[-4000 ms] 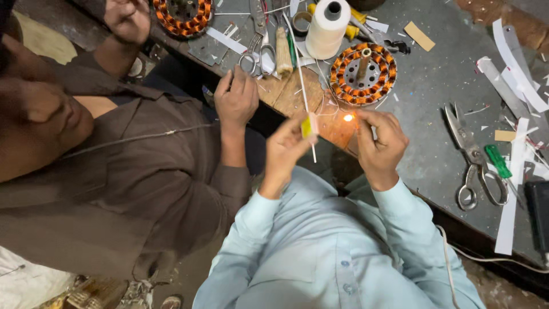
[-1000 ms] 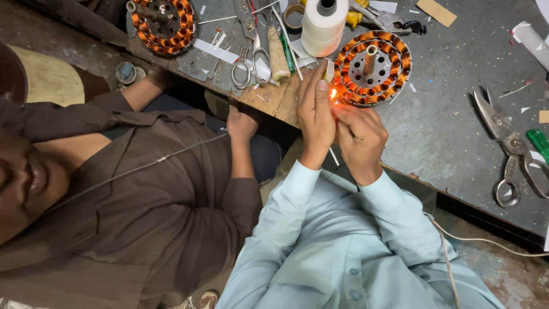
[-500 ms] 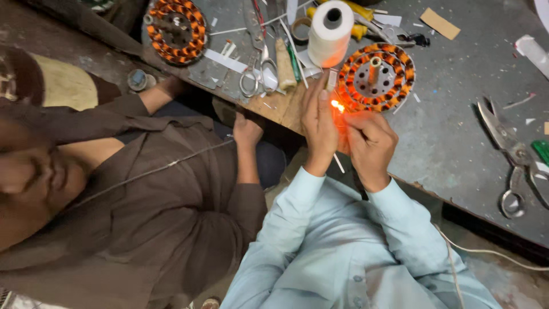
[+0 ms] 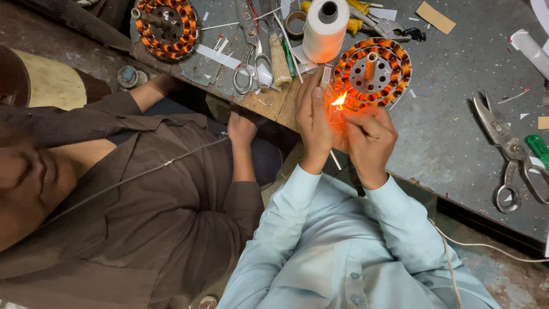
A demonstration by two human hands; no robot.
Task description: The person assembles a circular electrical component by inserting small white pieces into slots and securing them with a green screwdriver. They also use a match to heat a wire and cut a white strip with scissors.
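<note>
Behind the flame (image 4: 339,100), fingers' grip unclear.

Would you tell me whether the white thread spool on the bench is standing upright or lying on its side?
Upright: the white thread spool stands on end on the bench, its hollow core opening facing up toward the camera.

a small motor-repair workshop: just ahead of the hands sits a copper-wound stator (image 4: 372,71) on a scuffed grey metal counter (image 4: 457,143), with a thread spool (image 4: 325,28) beyond, heavy shears (image 4: 509,154) to their right, and a second stator (image 4: 166,26) far left.
</note>
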